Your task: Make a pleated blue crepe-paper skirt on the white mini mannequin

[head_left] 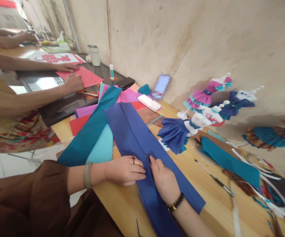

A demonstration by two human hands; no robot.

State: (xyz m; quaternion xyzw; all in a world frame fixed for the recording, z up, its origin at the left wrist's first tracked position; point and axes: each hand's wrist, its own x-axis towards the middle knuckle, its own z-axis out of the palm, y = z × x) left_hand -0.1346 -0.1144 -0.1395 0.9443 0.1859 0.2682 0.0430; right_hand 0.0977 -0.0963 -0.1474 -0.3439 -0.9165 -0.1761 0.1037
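Observation:
A long dark-blue sheet [132,131] of cloth or crepe paper lies slantwise over the table, with a line down its length and two separated strips below my hands. My left hand [129,171] is closed at the sheet's left edge, fingers together over the blue material. On the sheet's middle line, my right hand [163,177] is closed around dark, narrow-tipped scissors [147,157], mostly hidden by the fingers. Under the blue sheet's left side are a teal strip [88,128] and a light-blue piece [101,144].
Small dress figures, one with a blue skirt [173,133], stand along the wall. A pen [221,185], teal strip [228,161] and scraps lie right. Beyond are a white case [149,103], phone [162,86] and glue stick [111,71]. At left, another person's hands work on red paper [89,75].

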